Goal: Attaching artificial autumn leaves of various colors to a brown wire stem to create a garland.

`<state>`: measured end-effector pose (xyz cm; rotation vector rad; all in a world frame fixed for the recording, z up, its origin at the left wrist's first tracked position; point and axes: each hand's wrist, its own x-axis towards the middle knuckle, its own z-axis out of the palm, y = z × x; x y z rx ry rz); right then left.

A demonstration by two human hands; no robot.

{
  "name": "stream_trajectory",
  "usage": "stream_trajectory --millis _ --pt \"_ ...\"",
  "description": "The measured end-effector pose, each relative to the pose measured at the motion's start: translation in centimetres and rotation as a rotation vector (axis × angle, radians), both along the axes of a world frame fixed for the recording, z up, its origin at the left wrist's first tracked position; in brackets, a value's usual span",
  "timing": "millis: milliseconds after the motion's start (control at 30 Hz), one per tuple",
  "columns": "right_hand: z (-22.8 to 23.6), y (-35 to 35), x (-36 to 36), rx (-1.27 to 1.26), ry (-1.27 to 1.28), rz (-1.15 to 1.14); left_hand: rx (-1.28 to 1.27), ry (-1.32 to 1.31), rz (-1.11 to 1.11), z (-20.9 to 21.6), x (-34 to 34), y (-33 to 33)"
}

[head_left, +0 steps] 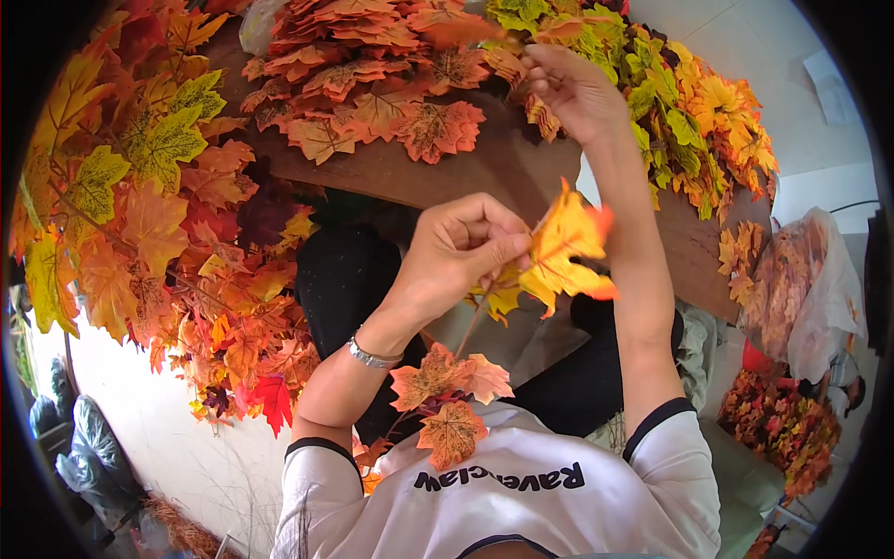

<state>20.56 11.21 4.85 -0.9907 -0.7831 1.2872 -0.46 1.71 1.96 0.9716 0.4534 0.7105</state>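
Observation:
My left hand (463, 250) is closed in a pinch on the stem of an artificial maple leaf branch. A yellow leaf with red-orange tips (570, 250) stands out beside its fingertips. Lower on the same stem hang speckled orange leaves (451, 433), in front of my shirt. Farther out, my right hand (582, 93) reaches over the table, its thumb and fingers pinched at the end of a blurred orange maple leaf (464, 34). Just left of it lies a stacked heap of orange maple leaves (372, 74).
A brown table (447, 177) carries the leaf piles, with green and yellow leaves (666, 102) at the far right. Finished-looking leafy branches (140, 224) crowd the left side. At the right are a clear plastic bag (819, 289) and more leaves (782, 429).

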Motion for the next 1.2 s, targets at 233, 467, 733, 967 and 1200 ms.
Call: stream_trajectory --millis 233,467,733,967,1200 --pt "3.9 -11.4 -3.2 0.242 0.161 0.353 0.209 0.319 0.242 -1.1 0.6 -0.6" --pt "-1.5 -14.4 -4.3 0.040 0.264 0.102 0.218 0.127 0.225 -0.8 1.8 -1.2" --pt "-1.7 -16.4 -4.9 0.013 0.067 -0.127 0.104 0.096 0.068 -0.4 1.9 -1.3" --pt "-2.1 -17.1 -5.3 0.110 -0.143 -0.237 0.173 0.102 0.132 -0.3 2.7 -2.1" --pt "-2.9 -17.1 -5.3 0.179 -0.138 -0.243 0.137 0.080 0.153 0.0 3.0 -2.4"
